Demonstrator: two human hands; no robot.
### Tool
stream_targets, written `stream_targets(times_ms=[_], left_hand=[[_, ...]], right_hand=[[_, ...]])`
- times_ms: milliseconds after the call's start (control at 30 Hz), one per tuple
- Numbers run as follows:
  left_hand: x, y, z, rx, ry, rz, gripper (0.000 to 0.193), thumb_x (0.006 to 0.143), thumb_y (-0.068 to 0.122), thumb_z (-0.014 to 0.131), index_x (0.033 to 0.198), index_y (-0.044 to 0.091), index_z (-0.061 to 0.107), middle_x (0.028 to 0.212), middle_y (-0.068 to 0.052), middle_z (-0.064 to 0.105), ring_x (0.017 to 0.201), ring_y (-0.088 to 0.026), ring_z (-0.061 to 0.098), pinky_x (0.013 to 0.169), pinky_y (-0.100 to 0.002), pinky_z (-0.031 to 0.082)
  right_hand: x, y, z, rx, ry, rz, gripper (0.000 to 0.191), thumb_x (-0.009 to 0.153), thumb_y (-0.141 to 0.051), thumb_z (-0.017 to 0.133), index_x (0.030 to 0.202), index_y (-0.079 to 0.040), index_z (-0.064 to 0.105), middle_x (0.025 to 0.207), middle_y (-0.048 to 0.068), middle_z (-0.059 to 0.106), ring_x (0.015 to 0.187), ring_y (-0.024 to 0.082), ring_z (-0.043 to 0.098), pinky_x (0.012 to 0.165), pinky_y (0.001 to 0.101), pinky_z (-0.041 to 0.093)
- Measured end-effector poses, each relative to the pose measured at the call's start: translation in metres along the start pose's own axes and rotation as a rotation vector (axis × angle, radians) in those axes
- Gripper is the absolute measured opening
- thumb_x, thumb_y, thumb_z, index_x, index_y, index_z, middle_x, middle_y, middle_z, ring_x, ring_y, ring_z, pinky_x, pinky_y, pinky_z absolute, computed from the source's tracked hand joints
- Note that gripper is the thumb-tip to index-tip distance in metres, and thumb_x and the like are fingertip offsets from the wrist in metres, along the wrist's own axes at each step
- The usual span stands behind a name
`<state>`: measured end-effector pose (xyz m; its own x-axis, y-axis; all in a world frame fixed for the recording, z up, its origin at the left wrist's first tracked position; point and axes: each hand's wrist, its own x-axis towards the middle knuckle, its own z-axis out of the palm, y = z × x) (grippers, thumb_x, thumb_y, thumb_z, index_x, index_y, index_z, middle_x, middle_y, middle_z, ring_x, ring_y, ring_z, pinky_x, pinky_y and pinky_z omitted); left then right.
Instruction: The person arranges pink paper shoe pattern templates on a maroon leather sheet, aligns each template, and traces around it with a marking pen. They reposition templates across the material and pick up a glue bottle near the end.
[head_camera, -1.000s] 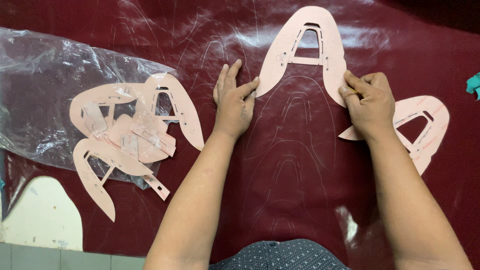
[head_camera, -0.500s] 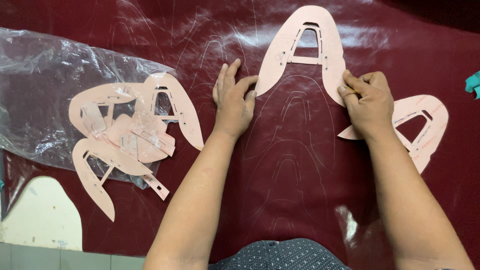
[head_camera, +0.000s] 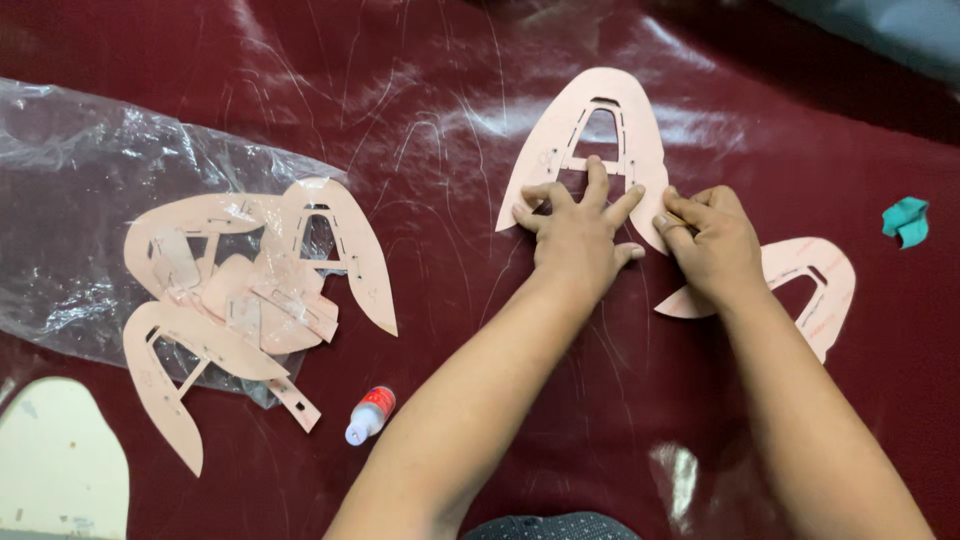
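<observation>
Two hands, left (head_camera: 578, 232) and right (head_camera: 712, 243), press flat, fingers spread, on a pink template (head_camera: 592, 140) over glossy leather (head_camera: 420, 110); it could slide if pressure eases.

Both hands on arch-shaped template (head_camera: 598, 140) at center-back, left hand (head_camera: 578, 232) beside right hand (head_camera: 712, 242); 2nd template (head_camera: 815, 285) just right under right wrist, template pile (head_camera: 250, 295) on plastic bag (head_camera: 90, 200) far left, small bottle (head_camera: 370, 414) in front of pile.

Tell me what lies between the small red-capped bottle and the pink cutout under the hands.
Head view: the left forearm crosses that stretch between bottle and pink cutout; otherwise bare dark red sheet.
</observation>
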<state>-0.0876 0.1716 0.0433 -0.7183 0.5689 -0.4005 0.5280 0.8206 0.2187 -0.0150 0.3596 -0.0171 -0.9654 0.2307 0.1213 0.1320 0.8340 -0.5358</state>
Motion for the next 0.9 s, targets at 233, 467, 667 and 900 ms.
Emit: stream_targets(times_ms=[233,467,667,900], left_hand=[[-0.004,0.003,0.001,0.023,0.038,-0.017,0.079,0.089,0.066,0.058,0.157,0.047,0.023,0.168,-0.01,0.006,0.136,-0.062,0.025,0.101,-0.083,0.031],[0.006,0.004,0.027,0.082,0.142,-0.101,0.093,0.095,0.064,0.05,0.163,0.006,0.026,0.168,-0.029,0.018,0.142,-0.062,0.025,0.109,-0.077,0.029],[0.005,0.002,0.031,0.121,0.275,-0.001,0.053,0.102,0.047,0.032,0.154,0.044,0.027,0.167,-0.014,0.021,0.154,-0.041,0.016,0.118,-0.069,0.005],[0.012,0.004,0.033,0.015,0.197,-0.039,0.067,0.1,0.054,0.039,0.161,0.031,0.026,0.166,-0.015,0.014,0.151,-0.044,0.016,0.109,-0.077,0.014]], right_hand=[[0.045,-0.045,-0.034,0.078,0.18,-0.283,0.016,0.111,-0.013,0.065,0.11,-0.005,0.079,0.103,0.014,0.056,0.101,0.026,0.058,0.094,0.0361,0.051],[0.078,-0.156,0.0,0.391,-0.404,-0.121,0.02,0.101,-0.02,0.062,0.112,-0.006,0.071,0.101,0.01,0.076,0.092,0.021,0.072,0.08,0.0318,0.055],[0.076,-0.176,0.031,-0.033,-0.476,-0.279,0.024,0.098,-0.035,0.066,0.103,-0.015,0.078,0.094,0.008,0.079,0.096,0.033,0.07,0.092,0.0523,0.049],[0.081,-0.156,0.048,-0.072,-0.322,-0.435,0.022,0.093,-0.033,0.069,0.096,-0.014,0.079,0.082,0.008,0.075,0.087,0.037,0.065,0.094,0.0613,0.042]])
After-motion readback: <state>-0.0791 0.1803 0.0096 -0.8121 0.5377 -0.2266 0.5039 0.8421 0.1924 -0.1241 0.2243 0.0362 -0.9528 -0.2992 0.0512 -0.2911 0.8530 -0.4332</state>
